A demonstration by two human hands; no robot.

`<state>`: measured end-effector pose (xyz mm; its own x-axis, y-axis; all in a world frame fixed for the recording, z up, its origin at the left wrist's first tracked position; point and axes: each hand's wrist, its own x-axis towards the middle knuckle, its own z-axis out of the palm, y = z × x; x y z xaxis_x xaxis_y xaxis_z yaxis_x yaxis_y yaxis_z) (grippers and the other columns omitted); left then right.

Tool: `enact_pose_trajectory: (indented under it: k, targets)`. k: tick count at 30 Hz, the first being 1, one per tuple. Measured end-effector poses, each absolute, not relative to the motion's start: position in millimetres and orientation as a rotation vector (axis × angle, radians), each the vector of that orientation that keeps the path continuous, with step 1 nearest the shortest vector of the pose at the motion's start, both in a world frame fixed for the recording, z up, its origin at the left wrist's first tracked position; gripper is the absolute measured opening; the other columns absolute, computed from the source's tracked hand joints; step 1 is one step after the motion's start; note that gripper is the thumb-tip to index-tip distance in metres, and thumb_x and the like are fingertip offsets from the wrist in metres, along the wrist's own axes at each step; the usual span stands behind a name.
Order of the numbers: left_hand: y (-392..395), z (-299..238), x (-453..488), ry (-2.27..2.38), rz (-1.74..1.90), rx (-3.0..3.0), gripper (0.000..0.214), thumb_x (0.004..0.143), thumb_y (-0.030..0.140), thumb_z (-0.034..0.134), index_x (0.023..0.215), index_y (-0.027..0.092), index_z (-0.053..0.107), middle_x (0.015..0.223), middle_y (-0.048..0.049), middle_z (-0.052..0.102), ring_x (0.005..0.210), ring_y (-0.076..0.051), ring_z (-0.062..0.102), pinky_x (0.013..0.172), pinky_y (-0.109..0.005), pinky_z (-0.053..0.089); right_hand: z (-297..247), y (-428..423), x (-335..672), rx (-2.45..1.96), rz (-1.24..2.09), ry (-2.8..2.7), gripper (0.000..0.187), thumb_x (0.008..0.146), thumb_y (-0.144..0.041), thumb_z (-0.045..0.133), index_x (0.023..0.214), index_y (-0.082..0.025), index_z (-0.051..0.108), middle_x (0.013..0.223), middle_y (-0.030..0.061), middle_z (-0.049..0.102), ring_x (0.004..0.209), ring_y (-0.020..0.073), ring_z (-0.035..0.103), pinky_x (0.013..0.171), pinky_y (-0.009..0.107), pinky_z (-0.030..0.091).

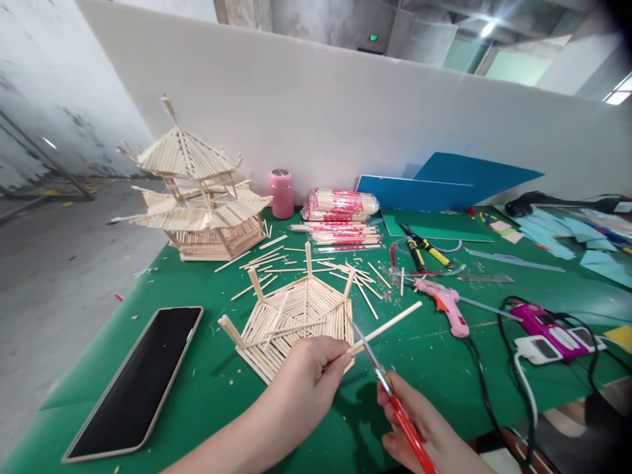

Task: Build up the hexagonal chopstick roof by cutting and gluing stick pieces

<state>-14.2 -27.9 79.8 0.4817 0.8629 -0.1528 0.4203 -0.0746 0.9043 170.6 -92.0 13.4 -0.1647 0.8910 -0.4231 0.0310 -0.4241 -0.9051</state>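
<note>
Pinching a thin wooden stick (pixel 395 320) in the left hand (pixel 316 368), by the stick-built polygonal base (pixel 296 309), long axis angled away rightward; gripping red-handled scissors (pixel 405 421) in the right hand (pixel 428 416), slanted across the stick just past the pinch.

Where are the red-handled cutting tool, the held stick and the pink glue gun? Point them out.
Red-handled cutting tool (pixel 402 416), head view: on the red handle.
Held stick (pixel 392 322), head view: mid-shaft.
Pink glue gun (pixel 444 303), head view: on the pink body.
</note>
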Motion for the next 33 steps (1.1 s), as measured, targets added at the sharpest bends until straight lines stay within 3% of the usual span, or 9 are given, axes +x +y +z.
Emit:
enact_pose_trajectory:
  k: [10, 18, 23, 26, 33]
  targets:
    - [-23, 74, -16, 1.124, 0.511, 1.657, 0.032, 0.083, 0.031, 0.034, 0.056, 0.017, 0.041, 0.057, 0.0044, 0.033, 0.055, -0.011, 0.029, 0.051, -0.024, 0.024, 12, -87, 176, -1.5, 1.618, -1.236, 0.041, 0.058, -0.034, 0.064, 0.096, -0.02, 0.055, 0.067, -0.0011, 0.047, 0.056, 0.0103, 0.042, 0.051, 0.021, 0.04]
    - [-15, 78, -21, 1.054, 0.45, 1.255, 0.031, 0.077, 0.04, 0.046, 0.059, 0.015, 0.049, 0.051, 0.0061, 0.035, 0.047, -0.008, 0.027, 0.044, -0.021, 0.019, 14, -92, 172, -1.552, 1.613, -1.034, 0.055, 0.056, -0.035, 0.065, 0.108, -0.02, 0.052, 0.082, 0.0031, 0.053, 0.069, 0.0142, 0.049, 0.059, 0.023, 0.043]
    - [-18, 80, -19, 1.104, 0.567, 1.445, 0.026, 0.078, 0.031, 0.047, 0.062, 0.013, 0.058, 0.054, 0.0033, 0.042, 0.052, -0.009, 0.036, 0.048, -0.022, 0.027, 14, -92, 171, -1.44, 1.736, -0.919, 0.06, 0.056, -0.038, 0.069, 0.111, -0.025, 0.05, 0.089, 0.0023, 0.051, 0.067, 0.0109, 0.047, 0.056, 0.02, 0.04]
    - [-24, 80, -16, 1.194, 0.665, 1.651, 0.024, 0.079, 0.022, 0.044, 0.063, 0.012, 0.059, 0.056, 0.0017, 0.047, 0.054, -0.01, 0.04, 0.05, -0.022, 0.031, 15, -91, 171, -1.346, 1.798, -0.887, 0.052, 0.058, -0.041, 0.069, 0.105, -0.027, 0.052, 0.089, 0.0006, 0.051, 0.06, 0.0073, 0.045, 0.053, 0.018, 0.038]
    - [-31, 68, -13, 1.252, 0.889, 2.264, 0.025, 0.082, 0.012, 0.038, 0.074, 0.012, 0.061, 0.059, -0.0028, 0.055, 0.053, -0.012, 0.05, 0.049, -0.023, 0.04, -5, -80, 169, -1.385, 1.961, -0.974, 0.04, 0.056, -0.052, 0.066, 0.078, -0.022, 0.052, 0.058, -0.0061, 0.04, 0.043, 0.0048, 0.034, 0.041, 0.017, 0.031]
